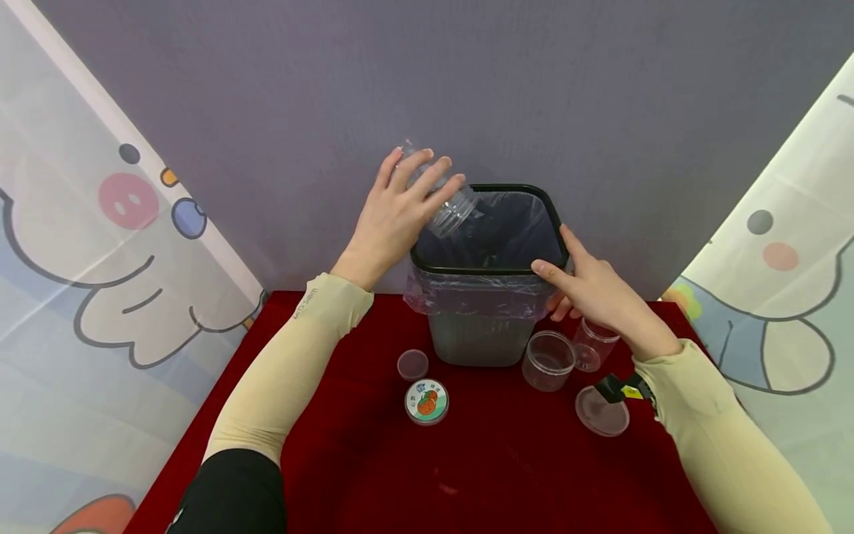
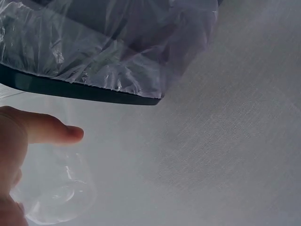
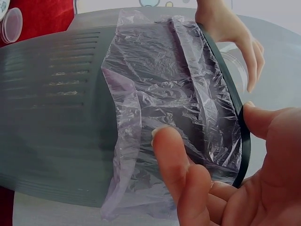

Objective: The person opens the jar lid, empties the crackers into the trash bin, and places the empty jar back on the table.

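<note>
My left hand (image 1: 394, 219) grips a clear plastic jar (image 1: 456, 211) from above, fingers spread around its side. The jar is tilted with its mouth down to the right, over the left side of a grey trash bin (image 1: 477, 345). A thin purple-tinted bag (image 1: 477, 297) lines the bin and folds over its black rim (image 1: 490, 271). At the bin's right front corner, my right hand (image 1: 594, 289) holds the rim, thumb on top and fingers bent outside against the bag (image 3: 155, 94). In the left wrist view, the jar (image 2: 63, 197) shows below the rim.
On the red tablecloth (image 1: 373, 460), a round lid with an orange-fruit label (image 1: 427, 401) and a small clear lid (image 1: 413, 365) lie left of the bin. To its right stand a clear tub (image 1: 548, 363) and another clear jar (image 1: 592, 347), with a larger clear lid (image 1: 594, 415) nearer.
</note>
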Demonstrator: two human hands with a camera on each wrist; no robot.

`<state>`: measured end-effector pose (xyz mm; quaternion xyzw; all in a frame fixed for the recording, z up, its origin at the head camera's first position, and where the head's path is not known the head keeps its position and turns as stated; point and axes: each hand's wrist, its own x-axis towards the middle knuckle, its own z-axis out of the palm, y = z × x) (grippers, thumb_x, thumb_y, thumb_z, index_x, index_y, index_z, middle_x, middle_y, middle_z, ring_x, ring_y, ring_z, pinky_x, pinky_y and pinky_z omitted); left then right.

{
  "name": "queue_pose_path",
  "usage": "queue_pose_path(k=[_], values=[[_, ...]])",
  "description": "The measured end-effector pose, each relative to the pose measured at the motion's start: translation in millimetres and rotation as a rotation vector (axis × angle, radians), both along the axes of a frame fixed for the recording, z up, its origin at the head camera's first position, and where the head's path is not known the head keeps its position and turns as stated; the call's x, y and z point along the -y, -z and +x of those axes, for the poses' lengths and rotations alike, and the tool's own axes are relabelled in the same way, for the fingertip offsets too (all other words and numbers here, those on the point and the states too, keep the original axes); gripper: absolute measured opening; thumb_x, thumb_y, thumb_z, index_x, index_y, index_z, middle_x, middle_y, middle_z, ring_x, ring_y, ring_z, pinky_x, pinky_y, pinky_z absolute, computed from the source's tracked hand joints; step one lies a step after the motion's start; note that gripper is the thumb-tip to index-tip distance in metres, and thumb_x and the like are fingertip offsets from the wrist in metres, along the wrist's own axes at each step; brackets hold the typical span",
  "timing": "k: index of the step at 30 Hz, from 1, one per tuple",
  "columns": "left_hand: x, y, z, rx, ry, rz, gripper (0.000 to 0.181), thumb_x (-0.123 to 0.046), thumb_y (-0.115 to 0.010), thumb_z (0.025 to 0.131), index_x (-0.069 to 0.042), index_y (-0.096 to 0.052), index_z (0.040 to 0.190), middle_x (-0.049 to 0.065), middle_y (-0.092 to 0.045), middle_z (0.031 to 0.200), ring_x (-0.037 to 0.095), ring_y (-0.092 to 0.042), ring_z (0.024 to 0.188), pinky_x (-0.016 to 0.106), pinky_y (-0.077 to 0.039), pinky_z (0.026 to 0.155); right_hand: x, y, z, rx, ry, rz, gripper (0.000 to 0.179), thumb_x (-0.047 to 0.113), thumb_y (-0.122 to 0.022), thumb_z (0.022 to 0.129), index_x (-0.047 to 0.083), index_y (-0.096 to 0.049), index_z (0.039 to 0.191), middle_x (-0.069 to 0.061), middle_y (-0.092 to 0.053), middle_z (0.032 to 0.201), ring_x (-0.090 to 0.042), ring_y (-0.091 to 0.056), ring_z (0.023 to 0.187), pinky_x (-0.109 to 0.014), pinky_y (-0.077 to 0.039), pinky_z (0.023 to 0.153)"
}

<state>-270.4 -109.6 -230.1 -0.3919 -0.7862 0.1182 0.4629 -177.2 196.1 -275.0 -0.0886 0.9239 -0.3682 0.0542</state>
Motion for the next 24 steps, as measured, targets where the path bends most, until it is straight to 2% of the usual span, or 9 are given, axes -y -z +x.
queue_pose_path(k=[4, 8, 10, 16, 19, 24], values=[[2.4, 1.5, -0.6, 0.046, 0.026, 0.068, 0.068, 0.009, -0.062, 0.085, -0.02, -0.05, 0.145, 0.009, -0.046, 0.147, 0.031, -0.033, 0.138, 0.051, -0.013, 0.12, 0, 0.1, 1.1, 0.0, 0.0, -0.001, 0.097, 0.066, -0.044, 0.097, 0.02, 0.016, 0.158, -0.013, -0.072, 0.08, -0.022, -0.07, 0.064, -0.043, -0.058, 0.064], [7.2, 5.1, -3.2, 0.09, 0.056, 0.153, 0.065, 0.011, -0.057, 0.085, -0.018, -0.053, 0.143, 0.009, -0.048, 0.144, 0.031, -0.034, 0.137, 0.052, -0.016, 0.119, 0, 0.2, 1.6, -0.012, 0.005, 0.004, 0.097, 0.065, -0.044, 0.097, 0.019, 0.015, 0.159, -0.009, -0.071, 0.077, -0.022, -0.07, 0.064, -0.043, -0.058, 0.065], [10.1, 8.2, -3.2, 0.138, 0.072, 0.209, 0.067, 0.012, -0.058, 0.083, -0.018, -0.054, 0.143, 0.008, -0.049, 0.144, 0.031, -0.034, 0.138, 0.052, -0.017, 0.118, 0, 0.3, 1.4, -0.015, 0.007, 0.007, 0.097, 0.065, -0.044, 0.097, 0.02, 0.015, 0.159, -0.008, -0.071, 0.076, -0.022, -0.07, 0.064, -0.043, -0.058, 0.065], [23.4, 21.0, 0.3, 0.283, 0.104, 0.413, 0.075, 0.004, -0.075, 0.074, -0.017, -0.054, 0.143, 0.009, -0.049, 0.144, 0.033, -0.036, 0.136, 0.051, -0.023, 0.116, 0, 1.2, 1.4, -0.015, 0.008, 0.001, 0.096, 0.064, -0.045, 0.098, 0.02, 0.016, 0.158, -0.008, -0.071, 0.076, -0.022, -0.07, 0.064, -0.039, -0.057, 0.062], [32.5, 28.3, 2.0, 0.317, 0.122, 0.51, 0.077, -0.001, -0.082, 0.071, -0.015, -0.055, 0.142, 0.009, -0.05, 0.143, 0.034, -0.038, 0.133, 0.048, -0.028, 0.113, 1, 1.5, 1.6, -0.013, 0.009, -0.003, 0.096, 0.064, -0.045, 0.098, 0.02, 0.016, 0.158, -0.007, -0.071, 0.075, -0.022, -0.07, 0.064, -0.036, -0.057, 0.061], [46.4, 42.0, 5.0, 0.338, 0.169, 0.63, 0.078, -0.005, -0.086, 0.068, -0.012, -0.056, 0.14, 0.009, -0.052, 0.141, 0.034, -0.04, 0.127, 0.046, -0.034, 0.108, 1, 1.7, 2.2, -0.019, 0.011, 0.0, 0.096, 0.063, -0.045, 0.098, 0.02, 0.015, 0.159, -0.007, -0.07, 0.075, -0.022, -0.07, 0.063, -0.035, -0.057, 0.06]])
